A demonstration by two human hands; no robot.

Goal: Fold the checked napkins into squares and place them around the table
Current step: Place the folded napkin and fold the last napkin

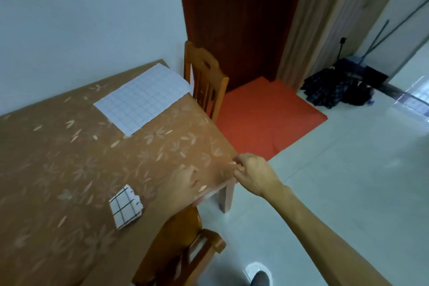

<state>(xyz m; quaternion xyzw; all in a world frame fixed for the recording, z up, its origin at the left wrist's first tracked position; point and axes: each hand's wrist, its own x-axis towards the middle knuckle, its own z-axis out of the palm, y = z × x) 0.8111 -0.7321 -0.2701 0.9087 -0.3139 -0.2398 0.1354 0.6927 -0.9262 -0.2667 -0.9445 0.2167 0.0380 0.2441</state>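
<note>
A small folded checked napkin (126, 206) lies on the table (69, 169) near its front edge. A large checked napkin (141, 97) lies spread flat at the far end, beside the wall. My left hand (183, 181) rests flat on the brown leaf-patterned cloth, to the right of the folded napkin and apart from it. My right hand (251, 174) hovers at the table's near right corner with loosely curled fingers, and nothing shows between them.
One wooden chair (204, 79) stands at the table's far right side, another (183, 246) is tucked in at the front. Beyond the corner lie a red mat (267, 114), a dark red door (236, 18) and a heap of dark clothes (336, 90). The floor is pale tile.
</note>
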